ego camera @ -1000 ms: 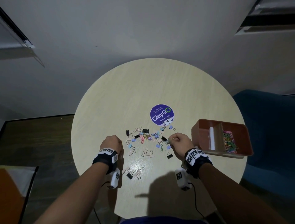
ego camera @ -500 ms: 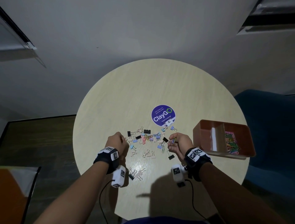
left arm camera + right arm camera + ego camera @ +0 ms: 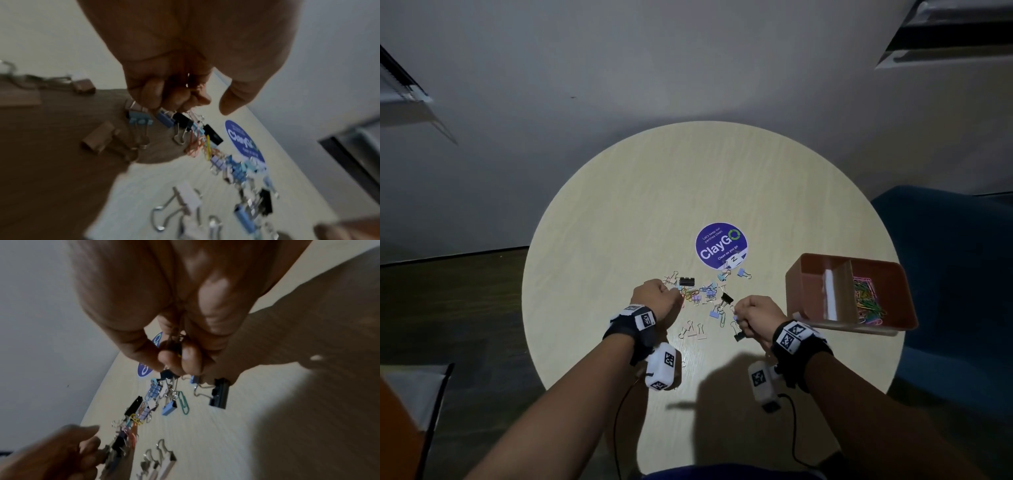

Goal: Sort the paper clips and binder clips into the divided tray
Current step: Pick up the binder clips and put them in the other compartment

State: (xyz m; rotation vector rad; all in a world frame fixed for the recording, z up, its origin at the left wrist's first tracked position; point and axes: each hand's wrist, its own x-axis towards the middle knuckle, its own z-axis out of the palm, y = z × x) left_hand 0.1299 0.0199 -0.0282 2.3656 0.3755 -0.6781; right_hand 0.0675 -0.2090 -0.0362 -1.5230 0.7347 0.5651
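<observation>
Mixed paper clips and binder clips (image 3: 705, 294) lie in a loose pile at the table's middle. My left hand (image 3: 657, 296) is at the pile's left edge; its fingers (image 3: 179, 97) curl round small wire clips, kind unclear, and the thumb sticks out. My right hand (image 3: 753, 313) hovers at the pile's right edge, its fingertips (image 3: 174, 360) pinching thin wire paper clips. A black binder clip (image 3: 220, 394) and a green paper clip (image 3: 183, 402) lie just under it. The brown divided tray (image 3: 794, 291) stands to the right, with coloured paper clips (image 3: 868, 298) in its right compartment.
The round light wooden table (image 3: 688, 178) carries a purple ClayGo sticker (image 3: 720, 245) just beyond the pile. A few pale binder clips (image 3: 693, 330) lie between my wrists. The tray overhangs the table's right edge, with a blue seat (image 3: 955, 274) beyond.
My left hand has moved right, up to the pile's left edge. My right hand has stayed almost in place, still pinching its clips.
</observation>
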